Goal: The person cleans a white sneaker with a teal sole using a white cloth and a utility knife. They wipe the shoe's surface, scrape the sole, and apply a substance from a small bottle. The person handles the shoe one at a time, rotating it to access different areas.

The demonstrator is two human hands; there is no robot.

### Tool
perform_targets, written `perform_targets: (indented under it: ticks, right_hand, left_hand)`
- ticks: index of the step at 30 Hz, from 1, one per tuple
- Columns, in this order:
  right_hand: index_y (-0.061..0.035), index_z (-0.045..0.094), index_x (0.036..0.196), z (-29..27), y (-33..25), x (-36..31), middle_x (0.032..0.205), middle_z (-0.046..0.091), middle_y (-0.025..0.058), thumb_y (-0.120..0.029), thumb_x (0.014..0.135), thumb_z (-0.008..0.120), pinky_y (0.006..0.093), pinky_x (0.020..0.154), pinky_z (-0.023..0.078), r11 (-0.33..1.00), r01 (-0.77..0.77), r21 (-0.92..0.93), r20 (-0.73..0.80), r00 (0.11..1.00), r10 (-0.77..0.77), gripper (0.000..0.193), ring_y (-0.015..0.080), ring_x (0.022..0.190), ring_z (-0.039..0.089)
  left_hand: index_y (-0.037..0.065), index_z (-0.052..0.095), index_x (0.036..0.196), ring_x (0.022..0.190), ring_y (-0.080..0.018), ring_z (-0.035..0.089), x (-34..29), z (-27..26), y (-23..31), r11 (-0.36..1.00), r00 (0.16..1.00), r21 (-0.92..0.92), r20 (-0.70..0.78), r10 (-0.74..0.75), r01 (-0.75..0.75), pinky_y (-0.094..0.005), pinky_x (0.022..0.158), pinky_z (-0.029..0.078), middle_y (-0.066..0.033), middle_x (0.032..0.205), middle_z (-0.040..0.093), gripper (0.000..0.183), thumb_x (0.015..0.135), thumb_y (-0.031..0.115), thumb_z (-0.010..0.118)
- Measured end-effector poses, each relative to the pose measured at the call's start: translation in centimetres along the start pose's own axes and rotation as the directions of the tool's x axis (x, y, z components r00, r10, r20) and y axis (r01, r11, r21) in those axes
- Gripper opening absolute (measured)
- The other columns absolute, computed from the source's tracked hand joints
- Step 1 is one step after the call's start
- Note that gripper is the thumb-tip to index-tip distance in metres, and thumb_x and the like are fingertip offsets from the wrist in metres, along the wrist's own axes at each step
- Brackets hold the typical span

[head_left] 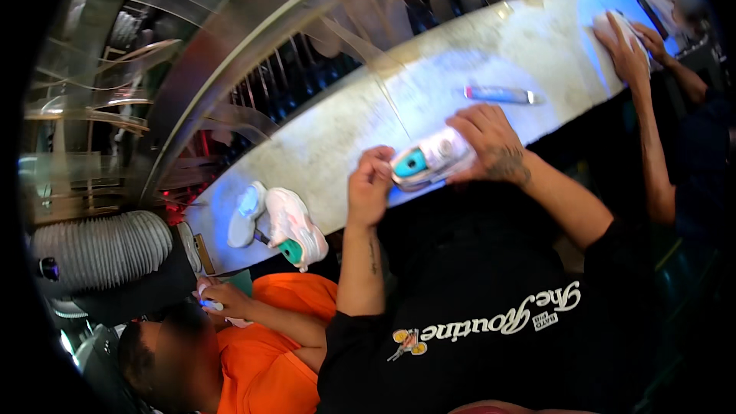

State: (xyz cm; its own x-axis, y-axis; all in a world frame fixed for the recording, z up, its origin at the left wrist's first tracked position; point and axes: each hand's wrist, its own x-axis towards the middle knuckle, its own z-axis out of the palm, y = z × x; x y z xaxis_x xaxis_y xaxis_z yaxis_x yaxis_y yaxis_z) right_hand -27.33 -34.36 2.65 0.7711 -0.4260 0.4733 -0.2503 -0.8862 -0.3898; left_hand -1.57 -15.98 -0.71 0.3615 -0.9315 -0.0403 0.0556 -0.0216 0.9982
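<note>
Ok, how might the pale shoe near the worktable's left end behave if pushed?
The pale shoe should be fairly stiff, since a teal insert seems to fill its opening. Its long, uneven outline makes rolling unlikely. Its teal end appears to overhang the edge of the worktable, so pushing that way might tip it off.

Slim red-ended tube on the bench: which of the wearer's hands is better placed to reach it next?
Probably the right hand: the tube lies just beyond it. The left hand is farther off, at the opposite end of the white sneaker that both hold.
</note>
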Motion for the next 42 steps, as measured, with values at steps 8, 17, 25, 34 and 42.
perform_targets:
  ticks: [8,17,25,34,42]
  right_hand:
    - [0.0063,0.077,0.118,-3.4,0.7,7.4,0.118,0.076,0.0246,-0.088,0.071,0.080,0.0489,0.106,0.054,0.948,-0.300,0.102,0.594,0.783,0.184,0.106,0.0412,0.119,0.068]
    - [0.0013,0.081,0.106,-1.7,1.7,7.1,0.106,0.077,0.0183,-0.077,0.074,0.087,0.0454,0.103,0.052,0.956,-0.266,0.122,0.497,0.850,0.173,0.085,0.0379,0.110,0.067]
    - [0.0004,0.079,0.124,-3.2,2.9,6.5,0.116,0.077,0.0171,-0.076,0.075,0.087,0.0462,0.106,0.051,0.910,-0.286,0.299,0.528,0.845,0.091,0.091,0.0361,0.116,0.064]
    - [-0.0022,0.081,0.118,-2.8,3.1,5.7,0.110,0.077,0.0160,-0.070,0.076,0.088,0.0459,0.102,0.051,0.885,-0.296,0.358,0.472,0.876,0.103,0.080,0.0353,0.111,0.064]
    - [0.0024,0.073,0.133,-1.1,2.7,3.7,0.120,0.074,0.0201,-0.071,0.075,0.088,0.0468,0.105,0.050,0.937,-0.206,0.281,0.307,0.945,0.116,0.095,0.0369,0.116,0.063]
  left_hand:
    - [0.001,0.037,0.156,0.133,-0.0251,0.061,-0.6,2.5,2.5,0.994,0.993,0.051,-0.049,0.104,-0.102,-0.0411,0.120,0.047,-0.0171,0.146,0.057,0.083,0.096,0.022,0.090]
    - [0.006,0.011,0.175,0.152,-0.0342,0.050,-0.5,3.1,3.7,0.999,0.998,0.019,0.032,-0.047,0.046,-0.0474,0.127,0.041,-0.0233,0.164,0.046,0.121,0.085,0.009,0.091]
    - [0.003,0.008,0.176,0.150,-0.0352,0.048,-0.1,5.5,4.0,0.973,0.987,0.166,0.029,0.156,-0.159,-0.0475,0.125,0.039,-0.0254,0.162,0.042,0.117,0.089,0.020,0.084]
    - [-0.002,0.020,0.170,0.143,-0.0343,0.057,0.6,6.5,6.1,0.966,0.993,0.233,-0.027,0.119,-0.110,-0.0445,0.120,0.047,-0.0272,0.155,0.051,0.107,0.088,0.014,0.087]
    - [0.000,0.029,0.167,0.141,-0.0307,0.056,1.2,6.6,4.9,0.975,0.985,0.188,-0.101,0.142,-0.121,-0.0436,0.119,0.047,-0.0202,0.154,0.052,0.101,0.088,0.015,0.091]
